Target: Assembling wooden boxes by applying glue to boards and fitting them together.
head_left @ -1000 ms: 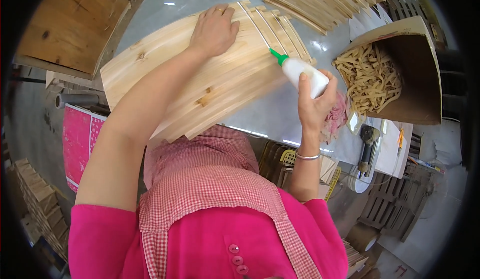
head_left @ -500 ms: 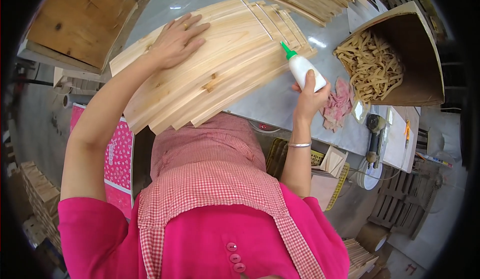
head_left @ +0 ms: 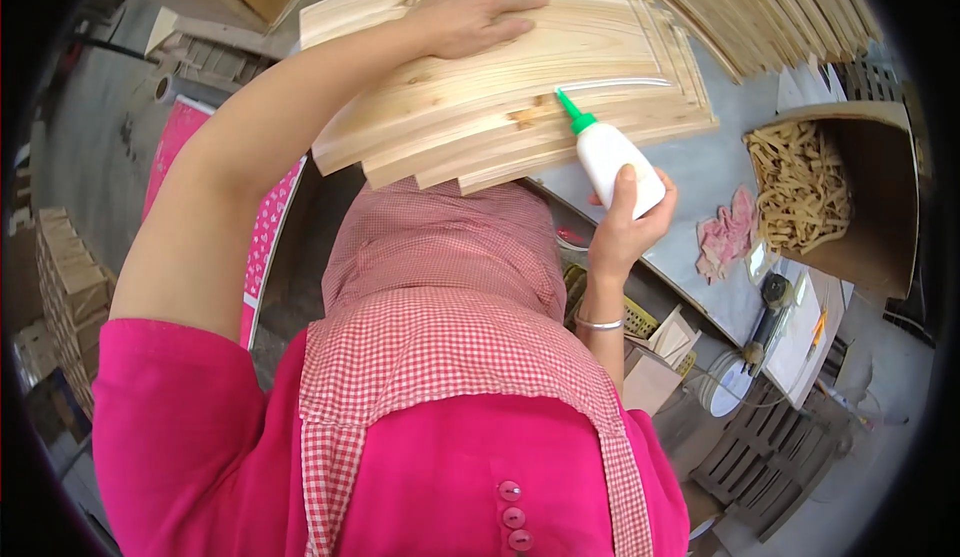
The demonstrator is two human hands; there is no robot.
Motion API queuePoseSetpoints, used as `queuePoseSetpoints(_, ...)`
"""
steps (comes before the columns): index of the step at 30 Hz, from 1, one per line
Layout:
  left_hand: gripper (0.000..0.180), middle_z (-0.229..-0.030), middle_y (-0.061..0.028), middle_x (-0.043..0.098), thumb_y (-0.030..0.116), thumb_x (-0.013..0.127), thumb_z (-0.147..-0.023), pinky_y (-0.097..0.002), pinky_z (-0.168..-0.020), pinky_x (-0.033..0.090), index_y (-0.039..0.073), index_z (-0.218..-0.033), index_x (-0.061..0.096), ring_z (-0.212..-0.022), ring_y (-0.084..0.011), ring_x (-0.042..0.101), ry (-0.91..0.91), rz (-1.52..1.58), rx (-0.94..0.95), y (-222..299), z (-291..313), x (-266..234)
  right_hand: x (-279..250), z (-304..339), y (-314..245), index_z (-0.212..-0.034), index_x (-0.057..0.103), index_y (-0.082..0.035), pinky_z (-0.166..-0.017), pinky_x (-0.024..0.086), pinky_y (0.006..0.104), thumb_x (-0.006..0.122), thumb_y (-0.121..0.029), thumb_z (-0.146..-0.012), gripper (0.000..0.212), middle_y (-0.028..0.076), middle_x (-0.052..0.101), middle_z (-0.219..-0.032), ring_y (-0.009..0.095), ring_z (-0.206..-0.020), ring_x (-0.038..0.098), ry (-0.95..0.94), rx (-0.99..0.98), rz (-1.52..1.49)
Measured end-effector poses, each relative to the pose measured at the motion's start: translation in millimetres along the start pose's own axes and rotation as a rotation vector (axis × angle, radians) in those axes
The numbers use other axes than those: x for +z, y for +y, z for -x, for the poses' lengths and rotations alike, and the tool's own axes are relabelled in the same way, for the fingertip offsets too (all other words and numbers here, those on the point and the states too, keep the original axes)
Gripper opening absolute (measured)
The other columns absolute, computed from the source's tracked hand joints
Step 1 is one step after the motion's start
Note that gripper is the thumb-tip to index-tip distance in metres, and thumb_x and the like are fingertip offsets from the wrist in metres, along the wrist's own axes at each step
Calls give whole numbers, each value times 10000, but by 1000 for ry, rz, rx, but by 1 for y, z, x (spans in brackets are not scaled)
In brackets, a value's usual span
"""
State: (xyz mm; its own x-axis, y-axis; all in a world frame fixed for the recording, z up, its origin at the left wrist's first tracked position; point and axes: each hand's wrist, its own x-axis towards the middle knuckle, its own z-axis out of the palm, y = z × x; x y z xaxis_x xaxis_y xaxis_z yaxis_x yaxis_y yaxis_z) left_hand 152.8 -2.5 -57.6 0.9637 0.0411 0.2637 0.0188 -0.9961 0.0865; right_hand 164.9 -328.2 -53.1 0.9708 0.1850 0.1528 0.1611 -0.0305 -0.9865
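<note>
A stack of pale wooden panels (head_left: 470,87) lies fanned out in steps on the table. My left hand (head_left: 480,12) rests flat on the top panel with its fingers spread. In my right hand (head_left: 632,212) is a white squeeze bottle (head_left: 612,157) with a green nozzle (head_left: 574,111), tilted so that the tip meets the top panel's near edge. A white line of glue (head_left: 630,83) runs along that edge from the tip to the right-hand corner. Another thin white line shows along the panel's right end.
More wooden panels (head_left: 765,7) are stacked at the far right. A cardboard box (head_left: 885,197) of tan strips (head_left: 800,187) lies on its side at the right, beside a pink rag (head_left: 727,235). A dark power tool (head_left: 768,317) lies near the table's right edge.
The nozzle has travelled left along the top panel's near edge, leaving a white glue line there. The whole view has shifted, with the box now lower and further right.
</note>
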Motion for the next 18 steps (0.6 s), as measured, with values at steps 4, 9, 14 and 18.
queuePoseSetpoints(4, 577, -1611, -155, 353, 479, 469, -998, -601, -1208, 182, 193, -1499, 476, -1499, -393, 278, -116, 224, -67, 11, 5, -22, 20, 35, -1, -1180, 507, 24, -593, 562, 299, 696, -216, -957, 379, 120, 606, -1028, 176, -828, 633, -130, -40, 44)
queuePoseSetpoints(9, 559, -1602, -167, 363, 464, 470, -998, -585, -1195, 228, 192, -1487, 492, -1491, -400, 292, -93, 238, -37, 0, 4, -16, 55, 76, -17, -1162, 525, 26, -796, 490, 303, 727, -191, -927, 378, 106, 598, -1013, 162, -900, 577, -303, -204, 69)
queuePoseSetpoints(14, 542, -1601, -124, 378, 497, 425, -1015, -559, -1207, 213, 238, -1484, 506, -1499, -364, 285, -149, -75, -230, 17, -3, -7, 89, 107, -21, -1148, 538, 36, -653, 516, 328, 761, -183, -880, 411, 133, 644, -939, 193, -767, 630, -578, -238, 47)
queuePoseSetpoints(18, 557, -1612, -64, 380, 568, 371, -1022, -548, -1221, 185, 295, -1487, 512, -1516, -314, 265, -9, 124, -63, 2, 2, 2, 94, 114, -27, -1147, 536, 37, -617, 515, 314, 770, -167, -865, 419, 131, 646, -942, 192, -741, 636, -585, -319, 49)
